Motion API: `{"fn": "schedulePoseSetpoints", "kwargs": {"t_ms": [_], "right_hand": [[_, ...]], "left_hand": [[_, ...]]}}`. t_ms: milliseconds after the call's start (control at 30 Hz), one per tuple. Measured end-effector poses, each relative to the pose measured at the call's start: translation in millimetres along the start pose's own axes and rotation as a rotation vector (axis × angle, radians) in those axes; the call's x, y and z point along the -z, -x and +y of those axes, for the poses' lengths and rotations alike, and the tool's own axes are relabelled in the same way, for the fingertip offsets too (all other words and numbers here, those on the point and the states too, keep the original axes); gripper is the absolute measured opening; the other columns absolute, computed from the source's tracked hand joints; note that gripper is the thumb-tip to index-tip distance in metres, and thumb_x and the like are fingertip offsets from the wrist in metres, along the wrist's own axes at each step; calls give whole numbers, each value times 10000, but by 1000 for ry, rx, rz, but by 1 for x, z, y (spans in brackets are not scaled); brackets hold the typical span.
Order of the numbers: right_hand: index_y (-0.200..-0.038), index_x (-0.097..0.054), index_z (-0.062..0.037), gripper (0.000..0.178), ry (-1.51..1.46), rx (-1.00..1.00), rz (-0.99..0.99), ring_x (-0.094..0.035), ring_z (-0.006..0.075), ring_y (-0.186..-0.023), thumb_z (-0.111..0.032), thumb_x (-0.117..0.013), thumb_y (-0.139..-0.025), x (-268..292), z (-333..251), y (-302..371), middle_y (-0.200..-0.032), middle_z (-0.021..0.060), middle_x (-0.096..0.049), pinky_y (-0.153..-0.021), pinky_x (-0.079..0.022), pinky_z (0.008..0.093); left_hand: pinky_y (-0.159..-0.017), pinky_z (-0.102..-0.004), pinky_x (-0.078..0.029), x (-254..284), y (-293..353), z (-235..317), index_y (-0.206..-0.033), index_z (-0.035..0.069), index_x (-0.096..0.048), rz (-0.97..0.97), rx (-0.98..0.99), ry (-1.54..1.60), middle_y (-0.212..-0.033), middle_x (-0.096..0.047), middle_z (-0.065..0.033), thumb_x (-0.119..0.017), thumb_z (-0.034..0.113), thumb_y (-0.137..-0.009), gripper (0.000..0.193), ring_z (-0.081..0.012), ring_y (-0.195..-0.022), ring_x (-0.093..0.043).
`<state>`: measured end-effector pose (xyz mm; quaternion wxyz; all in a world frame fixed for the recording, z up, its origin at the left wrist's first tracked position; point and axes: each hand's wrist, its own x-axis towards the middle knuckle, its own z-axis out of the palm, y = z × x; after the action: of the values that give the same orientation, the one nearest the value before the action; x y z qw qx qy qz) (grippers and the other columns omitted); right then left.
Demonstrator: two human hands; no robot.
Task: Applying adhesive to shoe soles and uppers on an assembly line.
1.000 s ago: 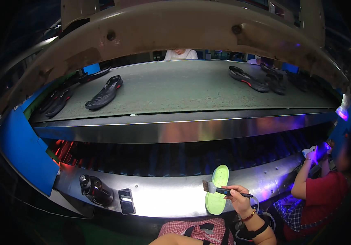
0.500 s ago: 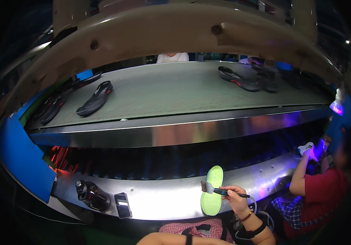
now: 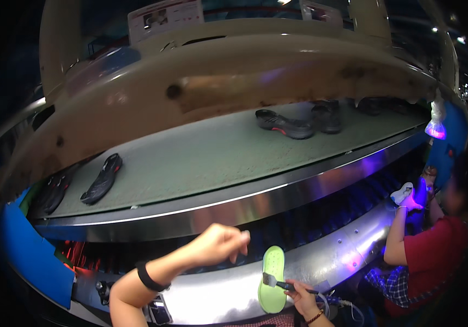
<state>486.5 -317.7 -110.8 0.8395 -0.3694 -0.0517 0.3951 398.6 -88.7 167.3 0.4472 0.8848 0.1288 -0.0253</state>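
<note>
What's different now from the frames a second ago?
The left hand has risen into view from the lower edge, loosely closed and holding nothing visible, in front of the conveyor. The view has tilted, so the shoes on the belt sit elsewhere in the picture. Unchanged: the right hand holds the brush against the green insole; the person in red works at right.

— What did the insole look like?
— The pale green insole (image 3: 272, 278) lay flat, toe up, on the lit metal ledge (image 3: 348, 256); a small dark-handled brush (image 3: 275, 283) rested bristles-down on its middle.
</note>
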Motion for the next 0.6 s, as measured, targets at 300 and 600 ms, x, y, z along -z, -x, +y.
{"fn": "schedulePoseSetpoints", "kwargs": {"t_ms": [300, 600], "right_hand": [[-1027, -565, 74, 208, -65, -235, 132, -602, 219, -886, -34, -516, -857, 14, -1, -11, -988, 165, -611, -755, -520, 298], [-1032, -577, 64, 203, -50, -364, 180, -588, 203, -863, -26, -531, -856, 15, -15, -1, -971, 138, -611, -745, -505, 278]], "left_hand": [[-1000, -379, -327, 34, -218, 72, -1280, 38, -424, 292, -290, -830, -1320, -432, -154, -450, 374, -889, 517, -300, -1225, -383], [-1008, -429, -282, 38, -288, 96, -1327, 105, -266, 252, 4, -855, -1336, -337, -153, -518, 391, -855, 607, -331, -1238, -313]]}}
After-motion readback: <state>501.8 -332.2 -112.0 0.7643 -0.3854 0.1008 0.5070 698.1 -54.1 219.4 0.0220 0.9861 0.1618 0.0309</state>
